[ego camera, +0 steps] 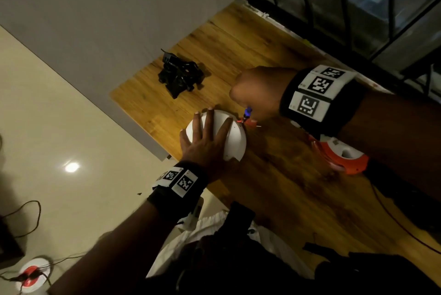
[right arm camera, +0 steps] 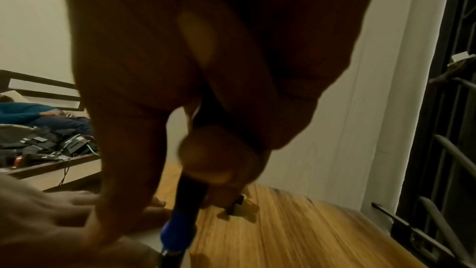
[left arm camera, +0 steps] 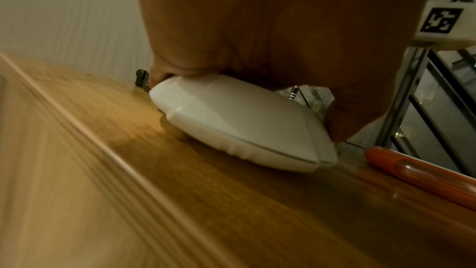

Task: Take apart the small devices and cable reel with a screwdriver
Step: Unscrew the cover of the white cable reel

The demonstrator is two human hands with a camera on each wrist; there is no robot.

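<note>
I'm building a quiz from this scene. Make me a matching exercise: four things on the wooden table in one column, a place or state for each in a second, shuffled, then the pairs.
Things
1. white round device
2. screwdriver
3. black device
4. orange and white cable reel

Places or states
A. gripped in the right hand
B. lying untouched, towards the wall
C. pressed down under the left hand
D. partly hidden under the right forearm

Pairs: 1-C, 2-A, 3-B, 4-D

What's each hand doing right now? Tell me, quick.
Left hand: open, fingers spread, pressing down on the white round device.
Right hand: closed around the screwdriver, tip at the device's edge.
</note>
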